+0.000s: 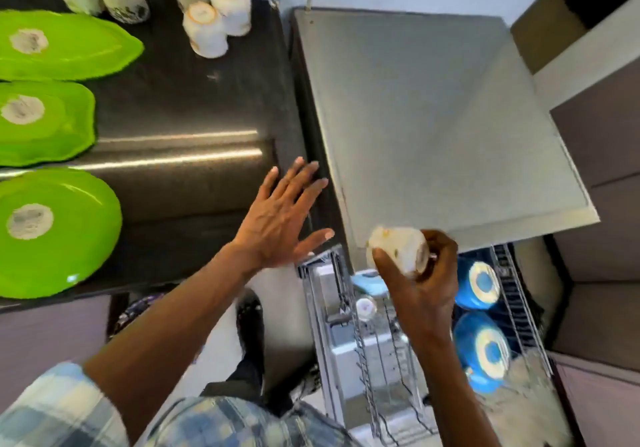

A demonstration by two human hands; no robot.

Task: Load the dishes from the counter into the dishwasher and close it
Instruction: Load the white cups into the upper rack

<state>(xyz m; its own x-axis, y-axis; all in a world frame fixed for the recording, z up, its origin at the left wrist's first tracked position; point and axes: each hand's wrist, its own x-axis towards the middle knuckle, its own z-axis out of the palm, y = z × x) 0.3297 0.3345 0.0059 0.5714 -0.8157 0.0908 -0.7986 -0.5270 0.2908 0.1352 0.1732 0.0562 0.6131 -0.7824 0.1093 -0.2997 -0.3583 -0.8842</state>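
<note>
My right hand [420, 284] grips a white cup [398, 247], tilted on its side, above the pulled-out dishwasher rack [372, 360]. My left hand [280, 214] is spread flat with straight fingers over the right end of the dark counter [194, 107], holding nothing. Three green plates [59, 45] [41, 121] [55, 232] lie along the counter's left side. Several white cups [206, 29] stand upside down at the counter's back. Two blue bowls [479, 284] [483, 346] sit in the rack's right side.
The grey dishwasher top [433, 121] lies right of the counter, above the open rack. A small pale round item [365, 306] rests in the rack's left part. Grey cabinet fronts [602, 225] line the right. My shoe [249, 311] stands on the floor beside the rack.
</note>
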